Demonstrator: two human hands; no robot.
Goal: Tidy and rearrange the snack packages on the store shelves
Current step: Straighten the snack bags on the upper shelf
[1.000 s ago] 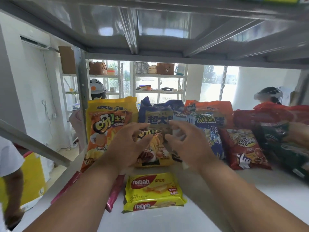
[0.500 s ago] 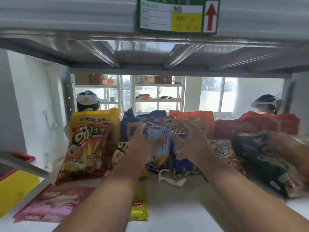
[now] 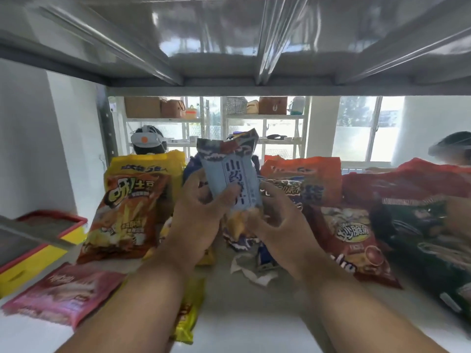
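Head view: pale-blue packet (image 3: 233, 179) between both hands, above shelf (image 3: 244, 309).

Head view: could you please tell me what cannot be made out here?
- Light-blue packet: lower half hidden by the left hand and right hand.
- Yellow packet: mostly hidden under the left forearm.
- Dark green bags: motion-blurred, cut off by the right edge.
- Pink packet: print blurred.

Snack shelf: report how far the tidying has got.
Done: the orange fries bag and the red chip bag stand in the back row. In hand: the left hand and right hand grip the pale blue packet, lifted above the shelf. Left: the pink packet and yellow packet lie flat in front; a crumpled wrapper lies loose.
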